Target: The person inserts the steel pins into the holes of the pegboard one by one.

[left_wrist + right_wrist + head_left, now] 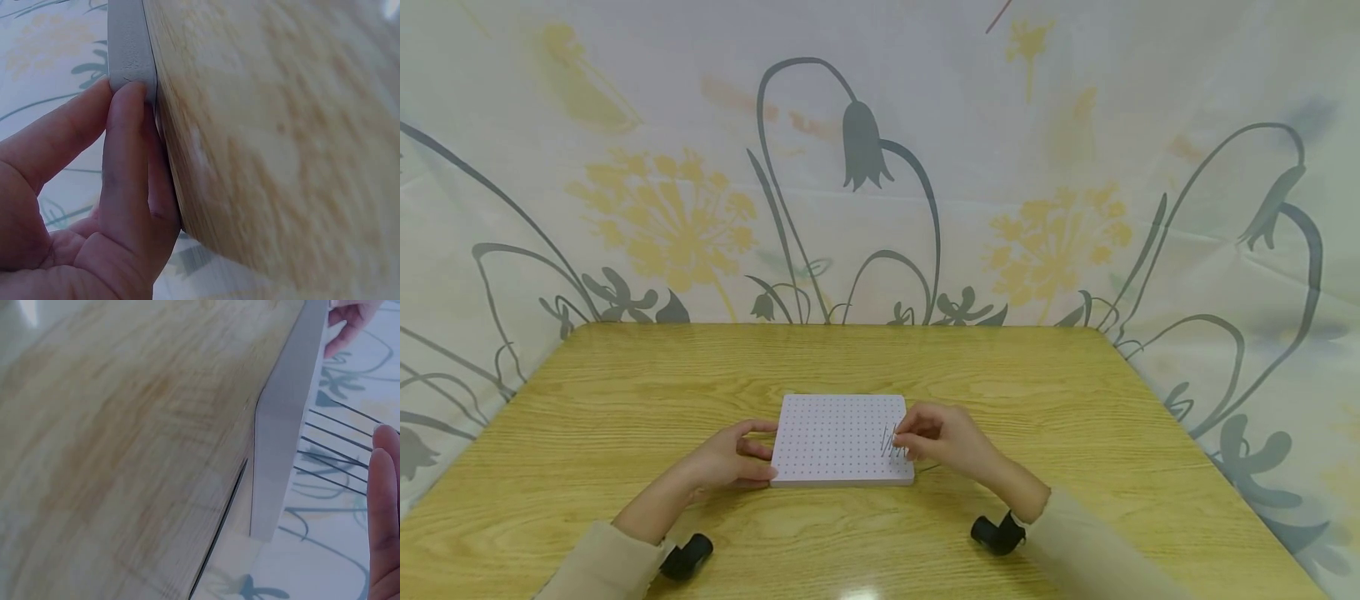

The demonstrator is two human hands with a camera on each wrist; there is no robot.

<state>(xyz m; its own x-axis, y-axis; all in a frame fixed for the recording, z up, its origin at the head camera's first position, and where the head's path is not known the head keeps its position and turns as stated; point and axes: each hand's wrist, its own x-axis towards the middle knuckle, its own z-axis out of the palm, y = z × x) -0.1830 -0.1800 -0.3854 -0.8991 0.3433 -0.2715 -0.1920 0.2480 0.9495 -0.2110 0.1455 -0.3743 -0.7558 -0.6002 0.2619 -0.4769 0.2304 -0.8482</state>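
A white board (835,442) with rows of small holes lies on the wooden table. My left hand (733,457) rests against its left edge, with thumb near the front corner; the left wrist view shows nearly straight fingers (125,150) touching the board's side (130,44). Several thin black sticks (337,447) stand up from the right part of the board. Over them is my right hand (943,437), thumb and forefinger pinched together on a thin black stick (355,411). Its fingertips (381,469) are close to the tops of the other sticks.
Another thin dark stick (219,525) lies on the table (1060,400) beside the board's right side. A black wrist camera (997,533) sits by the right sleeve, another camera (687,557) by the left. Flower-patterned cloth (880,167) hangs behind the table.
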